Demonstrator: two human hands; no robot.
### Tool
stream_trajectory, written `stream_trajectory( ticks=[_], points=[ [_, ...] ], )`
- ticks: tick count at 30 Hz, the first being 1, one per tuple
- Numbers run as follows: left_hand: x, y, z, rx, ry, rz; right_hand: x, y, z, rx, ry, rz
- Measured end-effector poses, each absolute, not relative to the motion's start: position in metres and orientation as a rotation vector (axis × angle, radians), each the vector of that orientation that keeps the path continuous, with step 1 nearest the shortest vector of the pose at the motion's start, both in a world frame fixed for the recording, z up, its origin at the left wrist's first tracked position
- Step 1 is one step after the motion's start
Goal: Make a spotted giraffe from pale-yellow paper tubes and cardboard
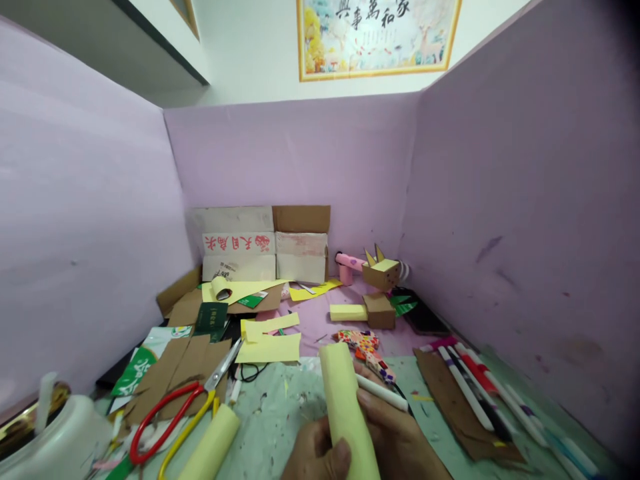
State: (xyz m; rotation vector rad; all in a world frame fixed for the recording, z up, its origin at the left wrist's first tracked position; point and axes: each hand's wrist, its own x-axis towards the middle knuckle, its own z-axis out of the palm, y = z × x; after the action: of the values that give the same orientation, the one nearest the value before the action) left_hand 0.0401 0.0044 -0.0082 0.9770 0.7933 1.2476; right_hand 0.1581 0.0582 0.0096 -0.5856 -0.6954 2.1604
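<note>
A rolled tube of pale yellow paper (pixel 345 407) stands tilted at the bottom centre. My left hand (pixel 313 450) is closed round its lower part, thumb across the front. My right hand (pixel 397 433) grips a white marker (pixel 383 392) between its fingers, close against the tube's right side; the marker's tip is hidden behind the tube. Another yellow paper tube (pixel 213 443) lies to the left, beside scissors (pixel 193 393) with red and yellow handles. Beyond my hands, a small cardboard box (pixel 380 311) has a yellow paper strip (pixel 349 313) sticking out leftward.
Several markers (pixel 465 387) lie on a cardboard strip (pixel 440 393) at right. Cut yellow paper (pixel 270 348) and cardboard pieces (pixel 175 373) spread at left. A pink glue gun (pixel 347 265) and a cardboard animal head (pixel 383 275) sit behind. Purple panels (pixel 295 160) enclose the table.
</note>
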Motion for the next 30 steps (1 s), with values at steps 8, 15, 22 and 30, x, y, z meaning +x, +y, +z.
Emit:
stream_trajectory(
  ticks=[8, 15, 22, 30],
  points=[
    [0.039, 0.011, -0.025, 0.932, 0.828, 1.245, 0.158, 0.059, 0.01, -0.597, -0.708, 2.097],
    [0.04, 0.014, -0.031, 0.852, 0.878, 1.339, 0.159, 0.063, 0.007, -0.629, -0.751, 2.046],
    [0.04, 0.012, -0.021, 0.68, 0.9, 1.469, 0.156, 0.069, 0.003, -0.63, -0.749, 1.918],
    [0.047, -0.003, 0.005, 0.527, 1.025, 1.425, 0.163, 0.071, 0.01, -0.631, -0.777, 1.92]
  ],
)
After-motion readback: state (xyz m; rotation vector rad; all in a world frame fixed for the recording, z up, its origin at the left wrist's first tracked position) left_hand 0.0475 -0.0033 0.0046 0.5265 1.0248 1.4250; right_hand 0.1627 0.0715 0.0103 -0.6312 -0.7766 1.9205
